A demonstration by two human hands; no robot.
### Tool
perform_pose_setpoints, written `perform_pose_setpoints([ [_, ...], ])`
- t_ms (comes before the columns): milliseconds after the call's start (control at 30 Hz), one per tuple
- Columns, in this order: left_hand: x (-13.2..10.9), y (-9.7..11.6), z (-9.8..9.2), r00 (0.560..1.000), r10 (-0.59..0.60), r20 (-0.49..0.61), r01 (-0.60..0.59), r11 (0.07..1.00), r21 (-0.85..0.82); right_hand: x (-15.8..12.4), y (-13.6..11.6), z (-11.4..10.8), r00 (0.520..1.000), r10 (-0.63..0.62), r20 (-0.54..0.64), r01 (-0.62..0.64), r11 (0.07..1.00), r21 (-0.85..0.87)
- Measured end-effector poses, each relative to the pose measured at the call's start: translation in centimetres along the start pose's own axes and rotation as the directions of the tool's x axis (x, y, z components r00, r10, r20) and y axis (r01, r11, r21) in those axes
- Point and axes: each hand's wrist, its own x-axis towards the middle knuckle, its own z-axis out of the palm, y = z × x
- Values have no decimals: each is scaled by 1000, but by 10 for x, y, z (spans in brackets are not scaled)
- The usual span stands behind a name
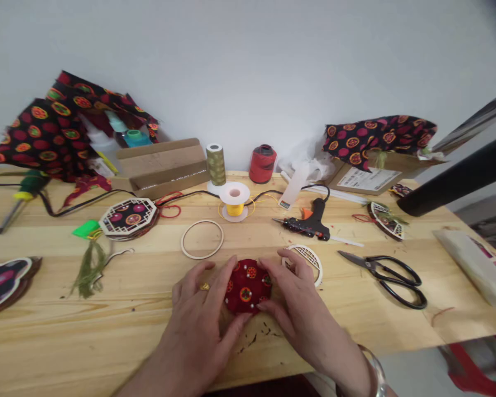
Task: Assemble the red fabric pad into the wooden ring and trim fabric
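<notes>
A round, dark red piece covered in patterned fabric, dotted with small pale spots, lies at the table's front between my hands. My left hand, with a gold ring, grips its left edge between thumb and fingers. On the opposite side, the fingers and thumb of my right hand close on its right edge. Just behind my right hand is a pale round lattice frame, partly covered by the fingers. A thin plain wooden ring rests behind my left hand.
Black-handled scissors lie to the right, with a black glue gun behind the lattice frame. A yellow cord spool stands mid-table. Octagonal fabric pieces and a green tassel sit left. Cardboard boxes line the wall.
</notes>
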Motion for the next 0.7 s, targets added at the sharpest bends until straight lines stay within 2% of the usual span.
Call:
perform_pose_setpoints([
  [167,2,2,-2,1000,13,-24,-12,1000,25,-3,6,3,998,-24,-54,24,1000,9],
  [267,2,2,-2,999,23,-38,-21,999,32,-4,8,5,987,-58,-150,61,998,17],
  [333,1,1,-1,999,27,-36,-26,999,30,-3,10,6,958,-64,-278,79,996,42],
  [400,1,0,0,999,34,-39,-33,999,27,-4,13,5,905,-44,-424,80,995,66],
  [467,0,-1,1,998,43,-53,-42,999,17,-7,14,2,856,-13,-517,57,996,69],
  [567,0,-3,-1,995,40,-87,-43,999,-28,-14,16,-1,831,34,-556,7,997,72],
  [700,1,-3,-7,982,42,-186,-62,993,-100,-20,14,-3,841,56,-539,-19,997,74],
])
